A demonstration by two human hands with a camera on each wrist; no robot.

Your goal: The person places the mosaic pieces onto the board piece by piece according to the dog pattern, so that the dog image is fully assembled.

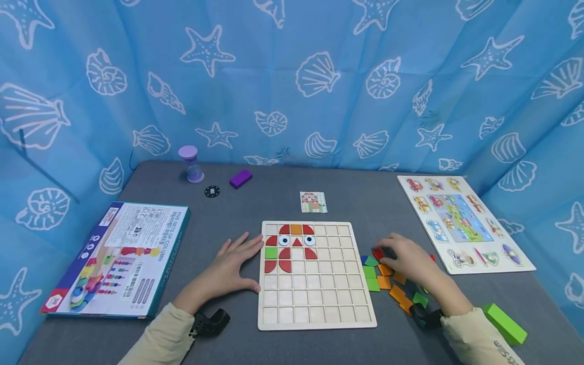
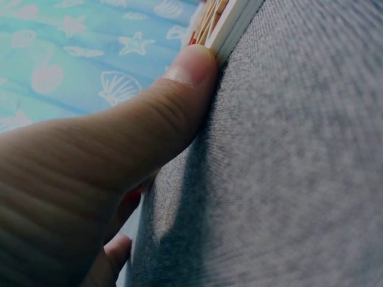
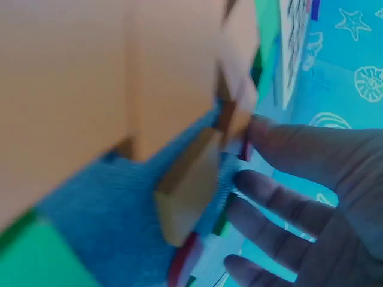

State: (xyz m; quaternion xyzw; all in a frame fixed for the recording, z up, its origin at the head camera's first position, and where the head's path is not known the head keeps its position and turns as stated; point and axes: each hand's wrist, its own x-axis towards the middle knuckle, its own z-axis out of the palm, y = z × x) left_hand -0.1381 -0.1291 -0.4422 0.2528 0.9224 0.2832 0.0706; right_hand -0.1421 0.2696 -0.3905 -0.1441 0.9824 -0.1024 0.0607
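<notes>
A square wooden grid board (image 1: 310,299) lies on the table, with red, orange and green pieces and two eye pieces (image 1: 309,241) in its upper left cells. My left hand (image 1: 228,274) is spread beside the board's left edge, thumb (image 2: 191,66) and fingertips right at its rim. On the other side, my right hand (image 1: 403,258) reaches over a pile of loose tiles. Its thumb and index finger pinch a small red piece (image 1: 377,254). Orange tiles (image 1: 385,283) and green tiles (image 1: 373,285) lie under and beside that hand. In the right wrist view, nearby tiles are blurred.
Beyond the board lies a small picture card (image 1: 313,202). A boxed toy (image 1: 132,253) occupies the left, a picture puzzle board (image 1: 461,223) the right. An hourglass (image 1: 191,165), black disc (image 1: 212,191), purple block (image 1: 241,179) and green block (image 1: 505,324) also stand about.
</notes>
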